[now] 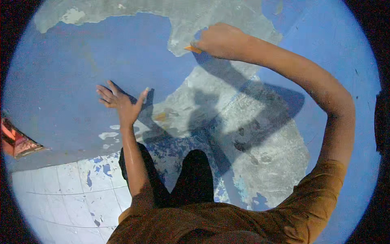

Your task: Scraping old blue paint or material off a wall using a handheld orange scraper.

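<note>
My right hand (221, 41) is closed around a small tool, of which an orange tip (193, 49) sticks out to the left; its kind cannot be told. The tip is at the border between blue paint (128, 58) and a bare grey patch (182, 33). My left hand (117, 97) has its fingers spread, over or against the blue surface, and holds nothing. Below and between the hands, a rough pale grey patch (274, 161) shows where paint is absent. Shadows of my arms and head fall across it.
White tiles (67, 195) with scattered blue paint flakes (106, 170) lie at the lower left. A reddish object (21, 141) with a pale edge stands at the far left. My dark-clad knees are at the lower middle, near the patch.
</note>
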Available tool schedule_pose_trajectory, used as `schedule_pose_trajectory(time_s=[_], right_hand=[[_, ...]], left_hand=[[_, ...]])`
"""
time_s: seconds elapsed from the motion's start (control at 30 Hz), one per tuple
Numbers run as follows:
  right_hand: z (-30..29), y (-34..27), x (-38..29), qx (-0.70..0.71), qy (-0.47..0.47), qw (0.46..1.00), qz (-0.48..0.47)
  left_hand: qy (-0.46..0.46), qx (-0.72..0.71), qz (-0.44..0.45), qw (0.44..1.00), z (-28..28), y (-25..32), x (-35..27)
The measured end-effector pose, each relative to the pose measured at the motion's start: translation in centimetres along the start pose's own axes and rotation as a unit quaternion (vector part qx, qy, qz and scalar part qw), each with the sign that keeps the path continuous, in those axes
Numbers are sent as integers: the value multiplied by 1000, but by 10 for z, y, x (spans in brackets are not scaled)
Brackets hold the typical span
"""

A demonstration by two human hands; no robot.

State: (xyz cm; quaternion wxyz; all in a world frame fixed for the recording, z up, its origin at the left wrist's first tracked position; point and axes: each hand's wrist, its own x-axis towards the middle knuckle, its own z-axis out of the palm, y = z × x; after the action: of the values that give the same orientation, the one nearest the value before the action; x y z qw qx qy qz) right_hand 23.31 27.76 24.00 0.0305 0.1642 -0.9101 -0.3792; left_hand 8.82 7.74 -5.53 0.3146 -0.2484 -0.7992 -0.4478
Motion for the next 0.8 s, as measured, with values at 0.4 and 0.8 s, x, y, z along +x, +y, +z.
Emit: schedule_pose_trajectory(time_s=[0.4, 0.8], right_hand=[[-22, 32, -30, -61, 67, 985, 150], [21, 15, -23, -46, 14, 996, 77]], left_hand=[[9, 33, 58, 998, -9, -9, 0], [17, 23, 32, 999, -2, -3, 4]])
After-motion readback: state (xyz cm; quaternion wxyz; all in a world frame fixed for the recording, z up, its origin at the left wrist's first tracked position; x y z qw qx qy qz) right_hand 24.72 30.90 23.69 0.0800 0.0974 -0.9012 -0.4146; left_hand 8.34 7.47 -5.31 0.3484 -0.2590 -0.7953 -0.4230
